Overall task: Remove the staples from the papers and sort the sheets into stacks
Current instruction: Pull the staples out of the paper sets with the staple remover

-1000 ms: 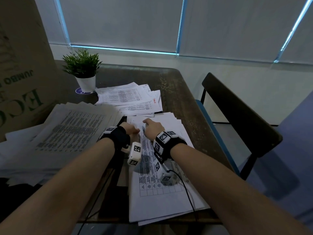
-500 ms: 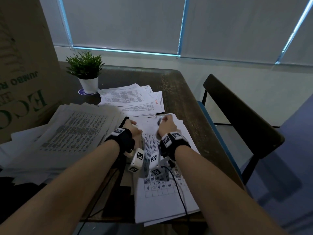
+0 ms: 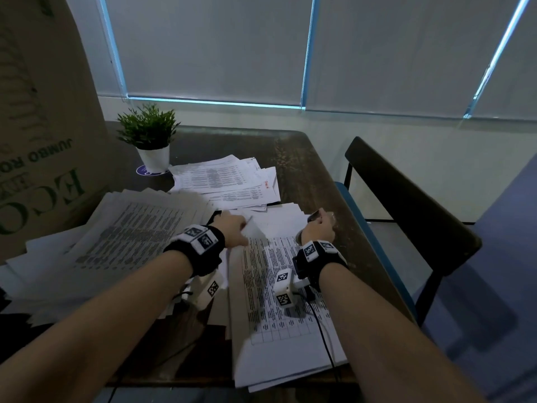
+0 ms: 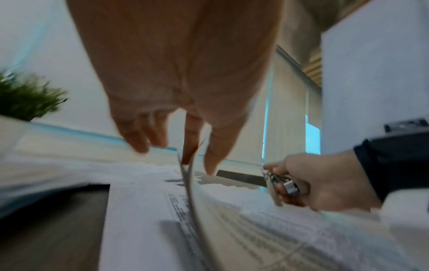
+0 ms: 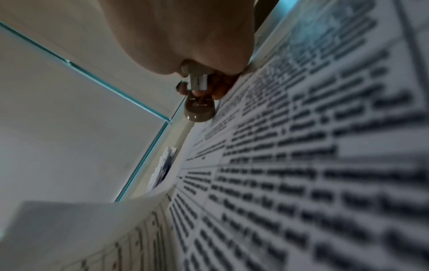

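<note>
A stack of printed sheets [image 3: 276,286] lies on the table in front of me. My left hand [image 3: 232,231] is at the stack's top left corner and pinches the top sheet [image 4: 192,187] between thumb and forefinger, so its edge curls up. My right hand [image 3: 318,228] sits at the stack's top right, near the table's right side, and grips a metal staple remover [image 3: 315,216]. The staple remover [image 5: 198,102] sticks out of the fist just above the printed page; it is also in the left wrist view [image 4: 278,180]. I see no staple.
A thick pile of printed papers [image 3: 130,237] lies to the left. A smaller loose pile [image 3: 223,178] lies farther back. A potted plant [image 3: 149,135] and a large cardboard box [image 3: 43,141] stand at the back left. A dark chair [image 3: 406,205] stands right of the table [image 3: 305,170].
My right hand has moved right with the staple remover, away from the stack's top left corner. My left hand has stayed at that corner and now lifts the top sheet.
</note>
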